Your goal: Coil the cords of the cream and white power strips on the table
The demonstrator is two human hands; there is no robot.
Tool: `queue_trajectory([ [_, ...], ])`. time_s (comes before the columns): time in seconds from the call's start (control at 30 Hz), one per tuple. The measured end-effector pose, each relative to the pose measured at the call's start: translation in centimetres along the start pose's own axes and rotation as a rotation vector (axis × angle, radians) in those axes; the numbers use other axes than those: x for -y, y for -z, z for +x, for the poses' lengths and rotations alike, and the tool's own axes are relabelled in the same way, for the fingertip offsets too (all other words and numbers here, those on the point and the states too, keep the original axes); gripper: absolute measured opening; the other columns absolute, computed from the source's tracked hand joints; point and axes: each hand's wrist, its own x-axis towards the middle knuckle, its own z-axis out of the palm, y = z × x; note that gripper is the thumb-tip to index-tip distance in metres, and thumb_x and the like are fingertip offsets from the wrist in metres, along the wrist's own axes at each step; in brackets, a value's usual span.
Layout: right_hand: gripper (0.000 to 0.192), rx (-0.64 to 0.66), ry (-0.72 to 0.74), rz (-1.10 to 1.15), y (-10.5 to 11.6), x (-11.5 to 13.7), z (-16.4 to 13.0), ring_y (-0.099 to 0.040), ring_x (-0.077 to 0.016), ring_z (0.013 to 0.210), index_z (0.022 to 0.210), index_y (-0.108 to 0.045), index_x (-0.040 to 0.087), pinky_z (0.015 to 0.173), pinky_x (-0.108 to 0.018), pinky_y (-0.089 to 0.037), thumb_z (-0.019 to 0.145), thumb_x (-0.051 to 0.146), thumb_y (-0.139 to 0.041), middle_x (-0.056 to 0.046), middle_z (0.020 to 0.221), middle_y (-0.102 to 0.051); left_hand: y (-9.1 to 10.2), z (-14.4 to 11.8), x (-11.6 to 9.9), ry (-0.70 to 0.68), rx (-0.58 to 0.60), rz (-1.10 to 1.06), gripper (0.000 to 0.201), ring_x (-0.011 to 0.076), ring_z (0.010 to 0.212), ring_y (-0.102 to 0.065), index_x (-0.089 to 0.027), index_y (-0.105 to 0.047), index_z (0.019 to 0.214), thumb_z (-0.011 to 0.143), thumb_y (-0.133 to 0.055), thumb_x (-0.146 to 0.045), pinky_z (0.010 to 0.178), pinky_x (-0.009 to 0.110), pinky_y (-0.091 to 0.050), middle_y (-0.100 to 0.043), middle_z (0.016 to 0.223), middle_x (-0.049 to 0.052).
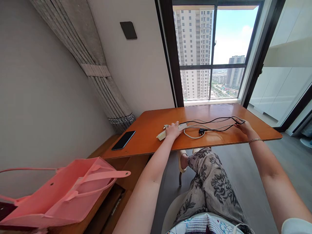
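While left hand (173, 129) presses power strip (170, 131), right hand (242, 125) grip clasps cables (214, 122); no legible writing.

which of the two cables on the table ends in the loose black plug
The black cable: its plug lies free mid-table. The pale grey cable runs instead to the white power strip under the left hand.

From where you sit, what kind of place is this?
Probably a high-rise apartment room: an orange wooden desk by a large window facing tower blocks, a tied curtain, and a power strip under the left hand.
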Motion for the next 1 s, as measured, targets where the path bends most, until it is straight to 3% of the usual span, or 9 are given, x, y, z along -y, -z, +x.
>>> queue_trajectory([
  [0.2, 0.018, -0.056, -0.054, 0.142, -0.5, -0.6, 0.9, -0.063, -0.0118, 0.064, 0.077, -0.055, 0.022, 0.062, -0.025, -0.058, 0.07, 0.013, -0.068, 0.002, 0.073, -0.059, -0.2, -0.1, 0.1, 0.028, -0.001, 0.005, 0.074, 0.0362, 0.123, -0.057, -0.021, -0.037, 0.149, 0.087, -0.058, -0.054, 0.1, 0.045, -0.043, -0.057, 0.135, 0.02],
  [0.33, 0.009, -0.099, -0.123, 0.071, -0.1, -1.6, 1.0, -0.05, -0.0084, 0.051, 0.077, -0.06, 0.021, 0.045, -0.018, -0.045, 0.071, 0.017, -0.066, 0.003, 0.064, -0.053, -0.3, -0.2, -0.1, 0.037, -0.001, 0.003, 0.076, 0.0362, 0.125, -0.056, -0.022, -0.038, 0.149, 0.085, -0.06, -0.055, 0.102, 0.046, -0.042, -0.057, 0.136, 0.019],
  [0.43, 0.008, -0.135, -0.152, -0.013, 0.7, -2.0, 0.6, -0.052, -0.0096, 0.054, 0.078, -0.064, 0.02, 0.044, -0.018, -0.043, 0.071, 0.017, -0.064, 0.001, 0.067, -0.057, -0.1, -0.2, -0.1, 0.039, 0.004, -0.016, 0.08, 0.0368, 0.127, -0.054, -0.024, -0.038, 0.149, 0.082, -0.062, -0.06, 0.103, 0.046, -0.041, -0.056, 0.139, 0.019],
  [0.6, 0.009, -0.202, -0.112, -0.13, 1.6, -1.5, -0.6, -0.06, -0.0148, 0.068, 0.077, -0.064, 0.019, 0.056, -0.025, -0.049, 0.079, 0.024, -0.056, -0.006, 0.076, -0.065, 0.5, -0.4, 0.0, 0.035, 0.024, -0.077, 0.075, 0.0364, 0.129, -0.054, -0.022, -0.039, 0.149, 0.087, -0.052, -0.062, 0.106, 0.047, -0.04, -0.055, 0.142, 0.018],
  [0.73, 0.014, -0.199, 0.05, -0.2, 1.3, -0.4, -2.1, -0.063, -0.0204, 0.1, 0.083, -0.065, 0.02, 0.089, -0.033, -0.051, 0.084, 0.031, -0.056, -0.01, 0.099, -0.07, 0.8, -0.3, 0.2, 0.055, 0.056, -0.086, 0.074, 0.0363, 0.133, -0.051, -0.018, -0.035, 0.152, 0.09, -0.05, -0.056, 0.108, 0.046, -0.039, -0.052, 0.146, 0.019],
  [0.83, 0.031, -0.073, 0.238, -0.303, 0.2, 0.1, -4.3, -0.057, -0.0238, 0.121, 0.103, -0.069, 0.021, 0.108, -0.039, -0.042, 0.082, 0.043, -0.064, -0.01, 0.122, -0.068, 0.9, -0.2, 0.2, 0.062, 0.063, -0.075, 0.074, 0.0368, 0.133, -0.051, -0.014, -0.036, 0.15, 0.09, -0.049, -0.055, 0.107, 0.046, -0.04, -0.051, 0.146, 0.022],
  [0.93, 0.07, 0.223, 0.497, -0.642, -1.5, 0.0, -7.2, -0.048, -0.0309, 0.135, 0.134, -0.059, 0.021, 0.115, -0.049, -0.035, 0.075, 0.057, -0.071, -0.015, 0.143, -0.055, 0.9, -0.1, 0.4, 0.053, 0.057, -0.061, 0.072, 0.0372, 0.132, -0.052, -0.014, -0.041, 0.144, 0.088, -0.05, -0.058, 0.104, 0.046, -0.042, -0.054, 0.143, 0.022],
  [1.0, 0.088, 0.379, 0.555, -0.902, -2.6, -0.4, -8.9, -0.042, -0.0356, 0.141, 0.145, -0.049, 0.021, 0.117, -0.056, -0.029, 0.071, 0.061, -0.074, -0.018, 0.152, -0.046, 1.0, -0.1, 0.5, 0.053, 0.055, -0.052, 0.071, 0.0372, 0.13, -0.053, -0.015, -0.045, 0.141, 0.087, -0.051, -0.061, 0.103, 0.047, -0.043, -0.056, 0.14, 0.021],
])
